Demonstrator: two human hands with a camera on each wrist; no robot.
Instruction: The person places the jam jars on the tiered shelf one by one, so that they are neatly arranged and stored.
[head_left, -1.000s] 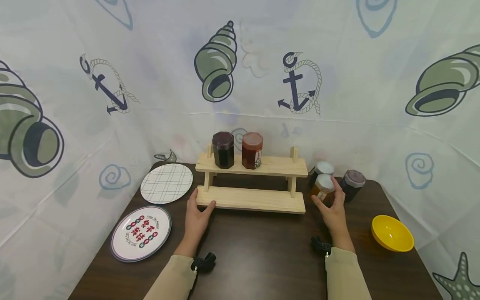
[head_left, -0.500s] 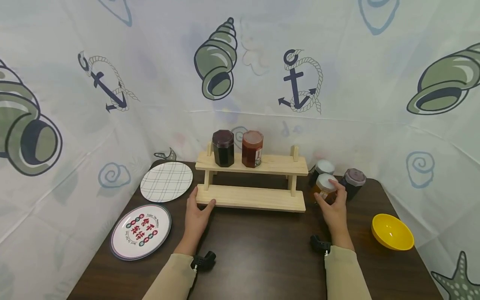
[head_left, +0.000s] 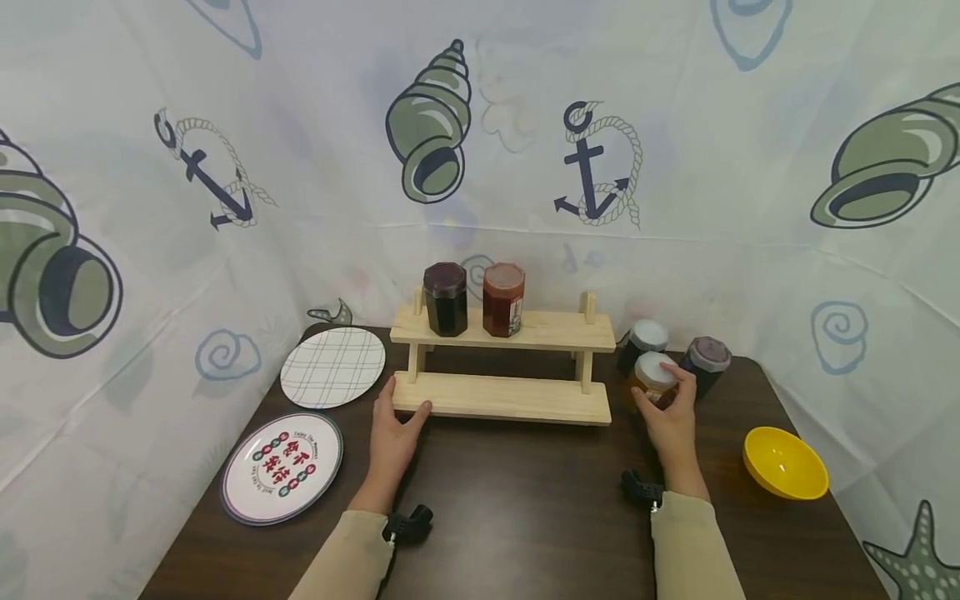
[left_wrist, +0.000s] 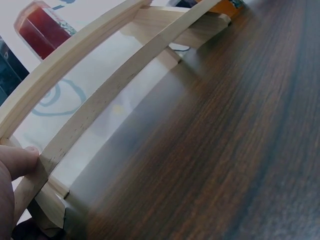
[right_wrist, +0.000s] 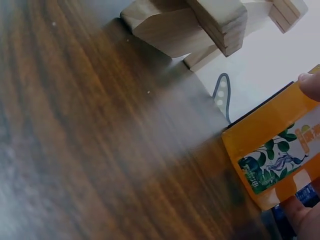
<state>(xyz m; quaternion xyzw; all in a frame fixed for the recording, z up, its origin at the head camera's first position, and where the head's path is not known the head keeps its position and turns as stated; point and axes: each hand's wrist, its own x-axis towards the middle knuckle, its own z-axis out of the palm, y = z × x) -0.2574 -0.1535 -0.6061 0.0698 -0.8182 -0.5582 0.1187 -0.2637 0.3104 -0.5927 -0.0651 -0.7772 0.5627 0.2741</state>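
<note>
My left hand point(head_left: 393, 448) holds the left end of the lower board of a two-tier wooden shelf point(head_left: 502, 397), its thumb at the front edge. A dark jar point(head_left: 447, 302) and a red jar point(head_left: 504, 302) stand on the top board. To the right of the shelf, my right hand point(head_left: 670, 425) grips an orange jar point(right_wrist: 274, 149) with a white lid, thumb on one side and fingers on the other. A white-lidded jar point(head_left: 643, 342) stands just behind it, and a dark purple-lidded jar point(head_left: 705, 367) is beside it on the right.
A yellow bowl point(head_left: 785, 463) sits at the table's right side. On the left lie a round white plate with red characters point(head_left: 282, 468) and a round checked plate point(head_left: 333, 367). A patterned cloth point(head_left: 510, 208) hangs behind the dark wooden table point(head_left: 517, 508).
My right fingers have closed in around the orange jar, which has shifted slightly to the right. My left hand and the shelf stay in place.
</note>
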